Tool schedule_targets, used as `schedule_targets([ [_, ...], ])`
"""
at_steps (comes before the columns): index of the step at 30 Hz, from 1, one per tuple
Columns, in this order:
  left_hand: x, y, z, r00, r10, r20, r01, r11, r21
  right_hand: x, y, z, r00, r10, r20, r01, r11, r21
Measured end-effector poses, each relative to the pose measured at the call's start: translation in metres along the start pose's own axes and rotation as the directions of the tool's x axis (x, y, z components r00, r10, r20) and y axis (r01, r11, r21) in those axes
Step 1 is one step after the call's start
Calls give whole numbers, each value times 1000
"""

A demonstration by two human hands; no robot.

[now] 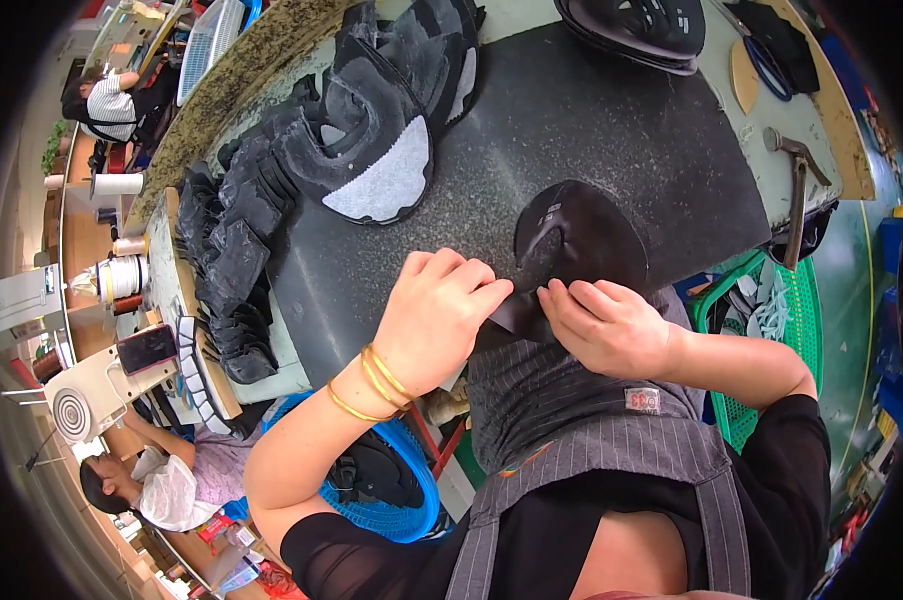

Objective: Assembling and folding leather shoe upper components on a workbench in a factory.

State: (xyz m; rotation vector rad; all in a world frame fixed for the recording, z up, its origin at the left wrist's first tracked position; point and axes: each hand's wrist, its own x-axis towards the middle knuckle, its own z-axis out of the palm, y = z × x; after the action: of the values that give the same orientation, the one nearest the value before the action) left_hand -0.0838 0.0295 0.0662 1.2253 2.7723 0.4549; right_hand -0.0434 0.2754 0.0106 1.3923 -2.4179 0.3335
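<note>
A black shoe upper, curved and smooth, lies at the near edge of a dark work mat. My left hand pinches its near left edge between thumb and fingers, with gold bangles on that wrist. Close beside it, my right hand has its fingertips closed on the near edge of the same upper. The two hands are a short gap apart. What lies right under the fingertips is hidden.
Black shoe pieces with pale lining are heaped at the left; stacked uppers stand at the far edge. A hammer lies at the right. Below are a green basket and a blue basket. Two people sit at the left.
</note>
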Motion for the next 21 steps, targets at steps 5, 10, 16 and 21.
schedule_targets([
  [5, 0, -10, 5, 998, -58, 4, 58, 985, -163, -4, 12, 3, 997, -74, -33, 81, 960, 267],
  [10, -14, -14, 10, 970, 223, -94, -222, 975, 28, 1, 9, 3, 997, -79, 14, 74, 968, 240],
  [16, -24, -24, 21, 929, 332, -165, -315, 942, 120, 5, 13, 5, 995, -80, 55, 67, 977, 202],
  [21, -34, -28, 32, 880, 412, -237, -363, 904, 224, 6, 13, 7, 988, -117, 96, 103, 986, 134],
])
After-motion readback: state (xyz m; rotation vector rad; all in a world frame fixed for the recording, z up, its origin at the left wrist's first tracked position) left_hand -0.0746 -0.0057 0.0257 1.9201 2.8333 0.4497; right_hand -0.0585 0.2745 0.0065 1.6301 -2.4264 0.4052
